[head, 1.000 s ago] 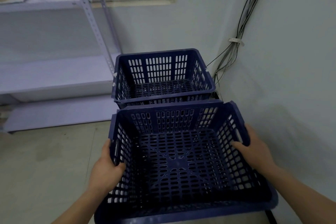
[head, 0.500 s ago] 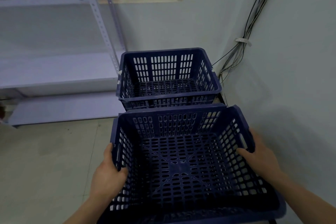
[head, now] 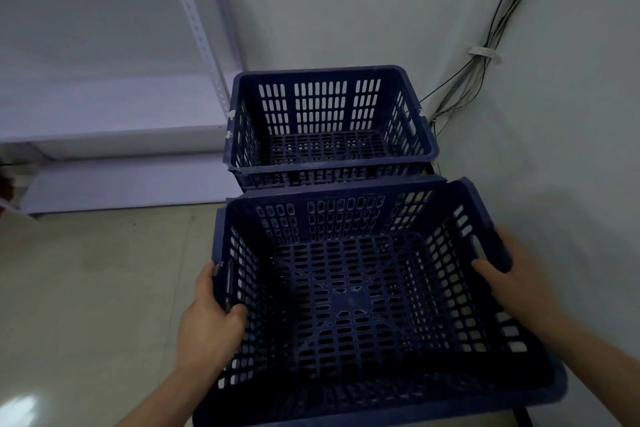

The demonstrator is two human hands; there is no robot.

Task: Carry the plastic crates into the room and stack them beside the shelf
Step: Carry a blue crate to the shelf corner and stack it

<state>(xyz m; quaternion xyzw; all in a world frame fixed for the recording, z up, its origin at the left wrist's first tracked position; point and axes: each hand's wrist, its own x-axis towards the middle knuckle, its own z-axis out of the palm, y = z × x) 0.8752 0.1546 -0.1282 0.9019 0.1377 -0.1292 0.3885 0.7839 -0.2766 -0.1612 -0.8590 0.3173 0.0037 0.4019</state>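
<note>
Your left hand (head: 207, 322) and right hand (head: 516, 284) each clasp a side rim of the dark blue slotted plastic crate (head: 346, 288), thumbs inside. It hangs just before the matching stacked crates (head: 329, 121) beside the white metal shelf (head: 104, 114). The white cable tag (head: 485, 55) is unreadable.

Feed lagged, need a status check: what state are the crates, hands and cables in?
Near dark blue perforated plastic crate: empty, held at both sides.
Far dark blue perforated plastic crate: empty, upright, atop another crate.
Left hand: grips near crate's left rim.
Right hand: grips its right rim.
Black wall cables: tied in a bundle.
</note>
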